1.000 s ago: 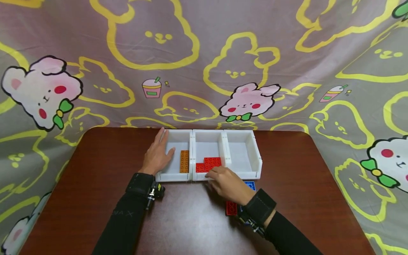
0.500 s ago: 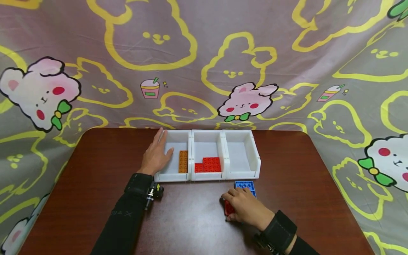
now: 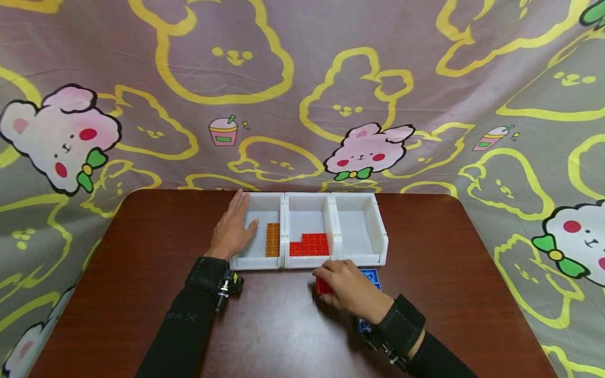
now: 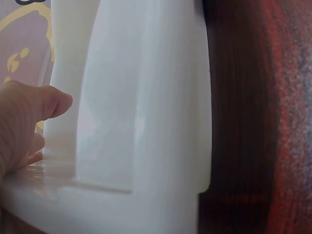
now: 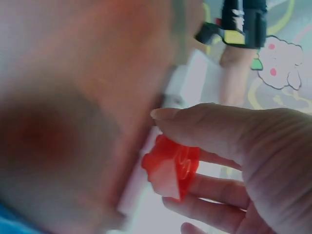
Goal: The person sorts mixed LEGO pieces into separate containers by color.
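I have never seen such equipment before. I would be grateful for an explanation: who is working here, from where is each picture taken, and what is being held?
There is no robot: a person works with two bare hands. The wide view comes from a camera worn on the head. The two close views come from cameras at the wrists, where you see black wristbands.

On the brown table stand three white compartments in a row. The left one holds orange brickwork, the middle one red bricks. Blue brickwork lies in front, partly hidden by the right arm.

The left hand rests on the left compartment's outer wall. The right hand pinches a red brick, clearest in the right wrist view.
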The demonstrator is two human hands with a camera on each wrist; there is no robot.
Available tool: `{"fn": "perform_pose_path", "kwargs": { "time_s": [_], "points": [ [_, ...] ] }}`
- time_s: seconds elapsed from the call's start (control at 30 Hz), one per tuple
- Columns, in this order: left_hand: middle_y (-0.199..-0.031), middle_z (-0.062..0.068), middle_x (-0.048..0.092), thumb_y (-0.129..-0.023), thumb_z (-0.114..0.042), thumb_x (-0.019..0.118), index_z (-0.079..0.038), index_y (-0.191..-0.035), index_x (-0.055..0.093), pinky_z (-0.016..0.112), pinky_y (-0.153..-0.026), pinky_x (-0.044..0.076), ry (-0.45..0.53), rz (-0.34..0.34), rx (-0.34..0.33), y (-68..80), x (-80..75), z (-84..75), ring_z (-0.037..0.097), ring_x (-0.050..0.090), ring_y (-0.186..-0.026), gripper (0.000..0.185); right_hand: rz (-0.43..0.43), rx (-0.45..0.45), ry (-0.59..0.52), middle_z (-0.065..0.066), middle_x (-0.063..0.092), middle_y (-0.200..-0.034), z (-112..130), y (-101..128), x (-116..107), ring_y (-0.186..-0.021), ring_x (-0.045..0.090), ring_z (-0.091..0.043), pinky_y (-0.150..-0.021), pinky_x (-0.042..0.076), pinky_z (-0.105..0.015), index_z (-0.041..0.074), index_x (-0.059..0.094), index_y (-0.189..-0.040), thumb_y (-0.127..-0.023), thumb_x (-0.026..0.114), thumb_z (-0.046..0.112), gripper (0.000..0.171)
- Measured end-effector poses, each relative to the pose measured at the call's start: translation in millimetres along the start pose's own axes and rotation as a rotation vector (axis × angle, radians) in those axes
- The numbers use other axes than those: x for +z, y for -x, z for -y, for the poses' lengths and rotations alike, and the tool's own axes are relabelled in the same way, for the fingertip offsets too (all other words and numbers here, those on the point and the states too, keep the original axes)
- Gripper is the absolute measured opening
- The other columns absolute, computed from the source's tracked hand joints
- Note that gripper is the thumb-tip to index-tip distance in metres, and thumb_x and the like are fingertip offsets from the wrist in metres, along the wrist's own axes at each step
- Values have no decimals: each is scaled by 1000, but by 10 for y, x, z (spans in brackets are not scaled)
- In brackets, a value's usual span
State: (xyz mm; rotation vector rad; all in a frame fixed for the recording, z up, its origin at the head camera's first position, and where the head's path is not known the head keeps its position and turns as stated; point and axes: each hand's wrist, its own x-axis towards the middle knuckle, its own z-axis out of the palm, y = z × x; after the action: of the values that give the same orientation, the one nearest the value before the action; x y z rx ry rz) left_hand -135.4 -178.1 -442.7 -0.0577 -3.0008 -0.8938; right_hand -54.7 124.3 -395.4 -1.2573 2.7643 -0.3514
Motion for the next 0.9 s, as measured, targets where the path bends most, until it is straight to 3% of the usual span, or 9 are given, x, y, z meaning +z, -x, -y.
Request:
{"fn": "perform_pose_path", "kwargs": {
  "time_s": [0.13, 0.27, 0.4, 0.6, 0.73, 0.9],
  "points": [
    [-163, 4, 2, -98, -29, 57, -11, -157, 13, 61, -93, 39, 7, -10, 3, 11, -2, 28, 44, 37, -131, 76, -80, -21, -9, -11, 65, -108, -32, -338, -108, -95, 62, -23, -88, 51, -41, 4, 65, -120, -75, 86, 21, 52],
    [-163, 3, 2, -98, -29, 58, -13, -157, 13, 61, -95, 38, 10, -12, -10, 9, 7, 31, 43, 35, -133, 77, -77, 15, -101, -15, 62, -112, -98, -679, -151, -97, 61, -24, -84, 53, -36, 3, 63, -123, -80, 82, 16, 49],
    [-163, 3, 2, -98, -29, 58, -13, -157, 13, 60, -96, 38, 6, -11, -5, -9, 8, 8, 42, 36, -133, 77, -92, 113, -196, -16, 57, -108, -198, -940, -132, -91, 60, -23, -79, 54, -34, 3, 63, -123, -86, 74, 6, 38],
    [-163, 4, 5, -97, -29, 59, -12, -157, 16, 59, -95, 39, 10, -30, 5, -10, 19, 11, 40, 37, -133, 76, -175, 279, -293, -17, 56, -105, -303, -1147, -45, -91, 59, -27, -83, 52, -37, 1, 64, -118, -88, 70, 2, 31],
    [-162, 5, 6, -97, -29, 60, -11, -157, 17, 59, -95, 40, 10, -34, 12, -10, 21, 27, 41, 39, -131, 76, -179, 426, -374, -19, 57, -108, -342, -1236, -18, -96, 57, -30, -85, 49, -40, -1, 58, -120, -85, 73, 1, 38],
    [-162, 5, 6, -97, -29, 60, -11, -157, 17, 59, -94, 40, 6, -29, 10, -14, 17, 16, 42, 40, -130, 76, -136, 548, -479, -15, 61, -96, -395, -1316, -20, -81, 58, -26, -74, 50, -36, 1, 51, -116, -81, 79, 4, 44]
  ]
}}
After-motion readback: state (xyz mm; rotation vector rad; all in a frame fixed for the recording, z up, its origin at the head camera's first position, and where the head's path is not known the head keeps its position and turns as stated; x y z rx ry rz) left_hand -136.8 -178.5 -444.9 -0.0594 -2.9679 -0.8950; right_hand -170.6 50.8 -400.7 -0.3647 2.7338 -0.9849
